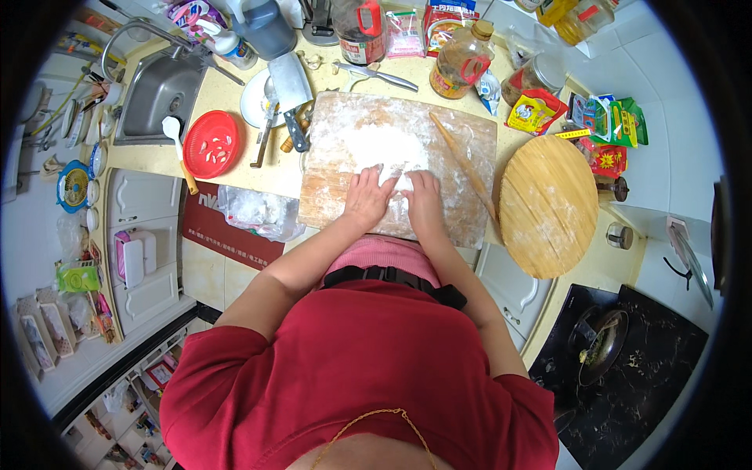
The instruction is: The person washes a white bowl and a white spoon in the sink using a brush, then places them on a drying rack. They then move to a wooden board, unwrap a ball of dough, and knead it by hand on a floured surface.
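A floured wooden cutting board (329, 194) lies before me at the counter's front edge. White flour (382, 144) is heaped thickly over its middle. At the near side of the flour, my left hand (369, 202) and my right hand (425, 202) grip a small white piece of dough (404, 182) from either side. Their thumbs point inward at it, and fingers hide part of its outline. To the right of my right hand, a wooden rolling pin (464, 164) rests slantwise across the board, its near end reaching past the board's right edge.
A round wooden board (549, 205) is right of the cutting board. Leftward are a cleaver (291, 82), a white plate (252, 97), a red basket (197, 158) with garlic cloves and a sink (155, 100). Bottles and packets line the back. A pan (605, 346) sits on the black cooktop (658, 329).
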`<state>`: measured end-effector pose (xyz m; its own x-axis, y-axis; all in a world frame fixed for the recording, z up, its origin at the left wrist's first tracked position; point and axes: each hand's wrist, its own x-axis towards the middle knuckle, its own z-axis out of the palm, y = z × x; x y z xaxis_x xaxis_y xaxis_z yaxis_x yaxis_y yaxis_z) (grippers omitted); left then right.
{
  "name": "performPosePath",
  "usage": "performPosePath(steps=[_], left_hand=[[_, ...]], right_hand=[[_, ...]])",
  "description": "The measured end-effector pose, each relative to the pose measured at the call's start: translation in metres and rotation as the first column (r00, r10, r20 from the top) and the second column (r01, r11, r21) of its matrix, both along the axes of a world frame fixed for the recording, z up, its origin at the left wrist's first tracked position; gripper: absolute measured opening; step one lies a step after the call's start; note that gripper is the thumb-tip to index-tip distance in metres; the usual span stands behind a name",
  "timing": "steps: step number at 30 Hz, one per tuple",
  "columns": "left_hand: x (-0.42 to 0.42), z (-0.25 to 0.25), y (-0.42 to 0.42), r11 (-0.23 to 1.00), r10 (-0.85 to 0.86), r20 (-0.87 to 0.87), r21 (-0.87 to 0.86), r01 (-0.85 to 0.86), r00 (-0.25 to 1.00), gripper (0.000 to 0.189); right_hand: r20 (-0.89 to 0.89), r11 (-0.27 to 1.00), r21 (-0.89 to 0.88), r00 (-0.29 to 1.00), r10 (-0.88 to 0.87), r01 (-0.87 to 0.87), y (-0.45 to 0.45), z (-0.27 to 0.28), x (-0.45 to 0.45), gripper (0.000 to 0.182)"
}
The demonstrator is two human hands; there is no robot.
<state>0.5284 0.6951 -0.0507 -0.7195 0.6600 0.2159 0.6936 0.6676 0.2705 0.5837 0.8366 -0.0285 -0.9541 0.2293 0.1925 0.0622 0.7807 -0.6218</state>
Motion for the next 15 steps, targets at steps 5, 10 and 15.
performPosePath(steps=[5,10,15], left_hand=[[-0.054,0.031,0.020,0.986,0.023,0.366,-0.163,0.040,0.930,0.036],[-0.049,0.047,0.010,0.991,0.030,0.381,-0.135,0.023,0.924,0.040],[0.024,0.013,0.014,0.967,0.221,0.055,-0.142,-0.211,0.974,0.037]], right_hand=[[0.260,1.000,-0.028,0.966,0.010,-0.003,0.022,0.007,-0.042,0.029],[0.022,0.969,-0.145,0.979,0.204,-0.198,0.036,0.005,-0.025,0.025],[0.059,0.988,-0.103,0.991,0.120,-0.114,0.018,-0.008,0.002,0.033]])
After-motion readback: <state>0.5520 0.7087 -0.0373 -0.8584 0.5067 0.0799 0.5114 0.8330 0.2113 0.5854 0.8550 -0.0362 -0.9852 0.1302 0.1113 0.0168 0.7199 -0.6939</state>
